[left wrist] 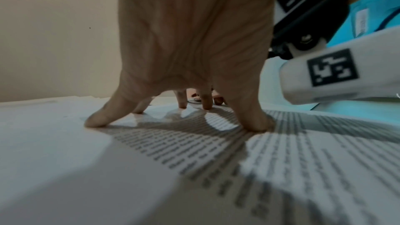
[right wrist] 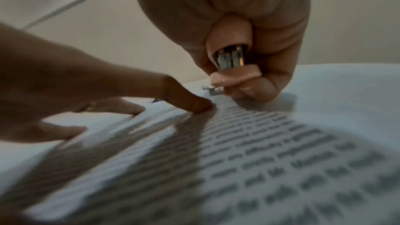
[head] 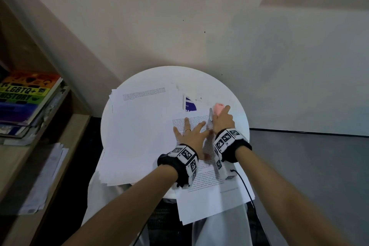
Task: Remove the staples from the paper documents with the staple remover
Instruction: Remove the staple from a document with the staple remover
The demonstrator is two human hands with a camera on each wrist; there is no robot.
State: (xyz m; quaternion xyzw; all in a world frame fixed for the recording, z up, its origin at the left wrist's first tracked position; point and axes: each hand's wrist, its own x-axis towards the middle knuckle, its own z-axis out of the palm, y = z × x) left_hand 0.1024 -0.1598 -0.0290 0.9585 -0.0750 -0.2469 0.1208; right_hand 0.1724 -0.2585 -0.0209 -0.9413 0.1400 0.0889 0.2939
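A printed document (head: 207, 183) lies on the right side of the round white table (head: 229, 94), its lower end hanging over the near edge. My left hand (head: 191, 133) presses flat on its upper part with spread fingers (left wrist: 101, 117). My right hand (head: 222, 122) grips a pink staple remover (head: 218, 108) at the page's top right corner. In the right wrist view the pink staple remover (right wrist: 233, 64) points its metal claws down at the paper's corner, beside my left forefinger (right wrist: 194, 105).
A stack of loose white sheets (head: 139, 132) covers the left half of the table. A purple card (head: 190, 104) shows behind the document. A wooden shelf (head: 30, 146) with books (head: 26, 96) stands at the left. A black cable (head: 247, 187) trails off the table's right edge.
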